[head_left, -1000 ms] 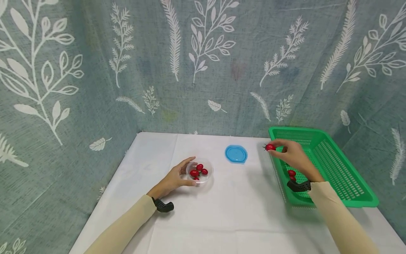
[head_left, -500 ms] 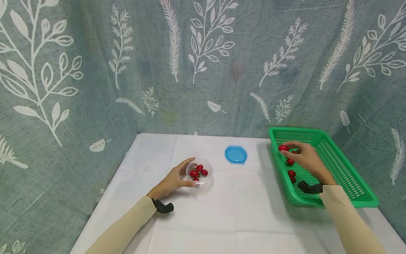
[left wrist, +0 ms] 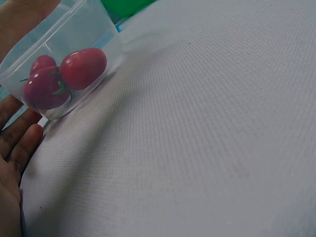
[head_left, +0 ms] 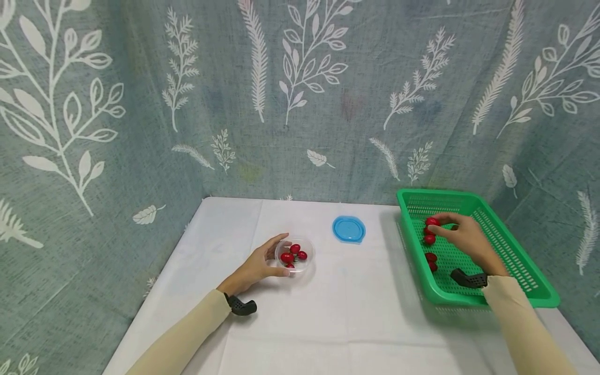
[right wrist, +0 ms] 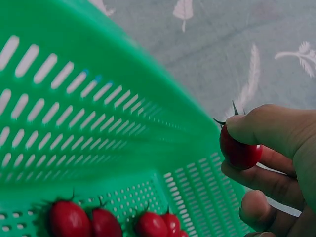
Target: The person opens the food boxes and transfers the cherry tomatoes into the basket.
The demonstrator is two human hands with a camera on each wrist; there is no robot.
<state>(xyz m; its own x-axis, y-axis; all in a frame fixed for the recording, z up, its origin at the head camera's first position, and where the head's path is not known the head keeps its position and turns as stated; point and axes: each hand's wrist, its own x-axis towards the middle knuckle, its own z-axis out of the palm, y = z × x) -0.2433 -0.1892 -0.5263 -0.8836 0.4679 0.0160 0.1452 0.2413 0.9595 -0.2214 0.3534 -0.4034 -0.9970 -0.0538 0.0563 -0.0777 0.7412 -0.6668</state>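
Observation:
My left hand [head_left: 255, 268] holds a clear plastic cup [head_left: 309, 256] from its left side, thumb at the near side and fingers at the far side. Several red cherry tomatoes [left wrist: 83, 68] with green stems lie in the cup, which stands on the white cloth. Over the far left part of a green basket [head_left: 445, 299], my right hand [head_left: 464, 238] pinches a cherry tomato [right wrist: 240, 149] between thumb and fingers, its stem pointing up. Below it, more cherry tomatoes [right wrist: 70, 219] lie along the basket's left side.
A blue lid [head_left: 349, 229] lies on the white tablecloth [head_left: 328, 312] between cup and basket, toward the back. A grey-green curtain [head_left: 347, 130] with white leaf prints hangs behind and along the sides of the table.
My right hand, with the tomato pinched in it, has moved right from outside the basket's left rim to over its inside. The left hand and cup have stayed in place.

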